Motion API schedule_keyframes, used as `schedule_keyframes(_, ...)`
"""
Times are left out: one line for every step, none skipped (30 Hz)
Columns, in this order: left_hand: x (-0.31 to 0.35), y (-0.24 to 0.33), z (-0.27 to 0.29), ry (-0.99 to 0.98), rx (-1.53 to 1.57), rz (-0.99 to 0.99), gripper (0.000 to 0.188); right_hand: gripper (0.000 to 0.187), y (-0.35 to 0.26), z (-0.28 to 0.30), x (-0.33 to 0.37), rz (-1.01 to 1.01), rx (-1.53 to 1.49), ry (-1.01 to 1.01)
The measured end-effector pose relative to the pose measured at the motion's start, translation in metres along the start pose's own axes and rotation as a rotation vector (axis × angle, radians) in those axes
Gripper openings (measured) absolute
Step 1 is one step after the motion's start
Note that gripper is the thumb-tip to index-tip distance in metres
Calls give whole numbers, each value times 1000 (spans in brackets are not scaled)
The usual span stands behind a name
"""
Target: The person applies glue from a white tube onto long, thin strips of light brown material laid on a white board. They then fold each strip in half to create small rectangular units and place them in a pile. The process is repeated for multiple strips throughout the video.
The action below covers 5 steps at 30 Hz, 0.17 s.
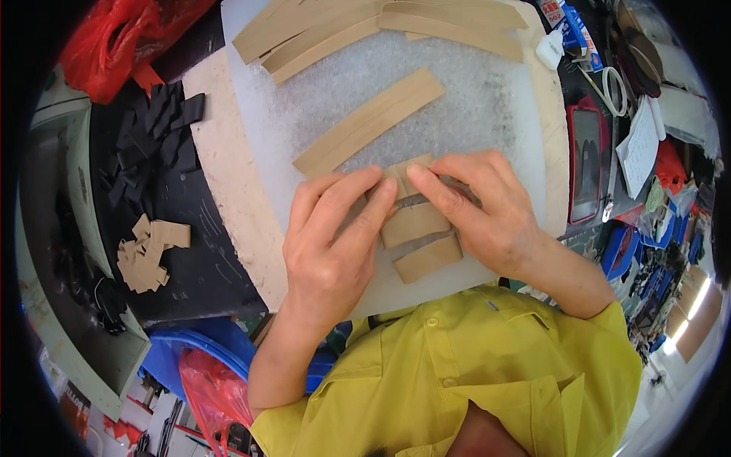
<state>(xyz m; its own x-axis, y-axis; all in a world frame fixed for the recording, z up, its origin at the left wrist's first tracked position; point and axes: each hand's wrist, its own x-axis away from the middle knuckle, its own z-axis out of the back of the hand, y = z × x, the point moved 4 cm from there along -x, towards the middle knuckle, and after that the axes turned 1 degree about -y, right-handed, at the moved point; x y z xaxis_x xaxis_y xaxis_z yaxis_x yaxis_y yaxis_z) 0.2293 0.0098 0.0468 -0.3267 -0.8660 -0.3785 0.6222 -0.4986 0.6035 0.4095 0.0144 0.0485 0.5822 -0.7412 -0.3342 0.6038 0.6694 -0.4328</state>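
Observation:
A short tan, leather-like strip (399, 178) lies on the pale translucent board (495, 99) in front of me. My left hand (327, 236) pinches its left part, fingertips bent down over it. On its right part press the thumb and curled fingers of my right hand (491, 209). Nearer to me rest two more short tan pieces, the middle piece (416, 223) and the nearest piece (429, 257), which look folded into flat loops. Just beyond my hands a longer tan strip (369, 122) lies slantwise. What sits under my fingertips is partly hidden.
More long tan strips (320, 46) lie along the board's far edge. On the dark left surface are a heap of black strips (152, 137) and a pile of tan pieces (152, 251). A white bottle (550, 49) and a red-edged tray (585, 164) stand right.

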Motion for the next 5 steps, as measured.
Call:
schedule_keyframes(-1, 0, 0, -1, 1, -4, 36, 52, 0, 0, 0, 1, 3, 1)
schedule_keyframes(-1, 0, -1, -5, -6, -4, 36, 52, 1, 0, 0, 2, 5, 2)
schedule_keyframes(-1, 0, -2, -9, -14, -4, 36, 52, 1, 0, 0, 2, 8, 2)
schedule_keyframes(0, 0, -2, -13, -22, -3, 36, 52, 0, 0, -1, -2, 24, -13)
schedule_keyframes(0, 0, -2, -13, -20, -4, 36, 51, -1, -1, -1, -6, 39, -29)
